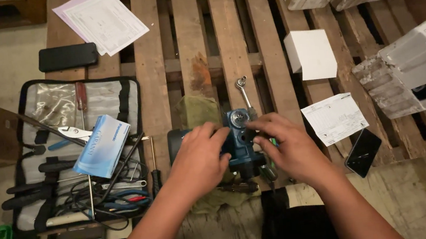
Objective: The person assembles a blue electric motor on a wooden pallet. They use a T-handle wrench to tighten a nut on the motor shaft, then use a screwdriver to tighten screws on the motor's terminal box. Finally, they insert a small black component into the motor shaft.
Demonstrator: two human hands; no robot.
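A blue metal pump part is held between both hands near the middle of a wooden pallet, resting on a green cloth. The left hand is wrapped around its left side, and the right hand is closed on its right side, fingertips pinched at a dark round fitting. The part is judged heavy, rigid and possibly oily, so it is best gripped by its solid body, not the fittings. A ratchet wrench lies just beyond it. An open tool pouch lies to the left.
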